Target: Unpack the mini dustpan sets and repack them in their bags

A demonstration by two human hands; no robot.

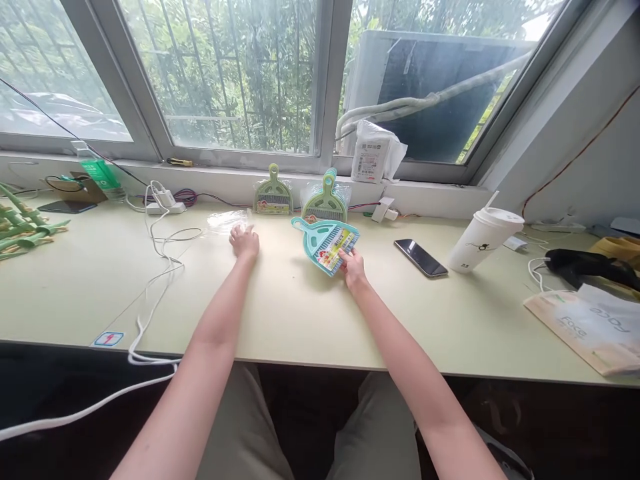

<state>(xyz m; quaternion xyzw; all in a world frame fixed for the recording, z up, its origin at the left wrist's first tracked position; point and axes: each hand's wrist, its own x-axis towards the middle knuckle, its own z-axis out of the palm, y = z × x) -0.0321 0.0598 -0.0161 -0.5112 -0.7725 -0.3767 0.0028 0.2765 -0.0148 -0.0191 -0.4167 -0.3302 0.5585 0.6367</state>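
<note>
Here, dustpan [314,241] in right grip [353,268]

2 bare hands [245,243], 2 bare forearms [223,313] and plain grey-khaki trousers [245,427].

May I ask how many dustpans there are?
At least 4: one dustpan in the right hand, a lone one behind, and a stack of two or more beside it; others may be hidden.

The bare left arm [213,337] and right arm [400,340] stretch forward; the left hand [245,243] is lowered, loosely curled, while the right hand [354,269] grips, thumb [344,255] pointing left.
</note>
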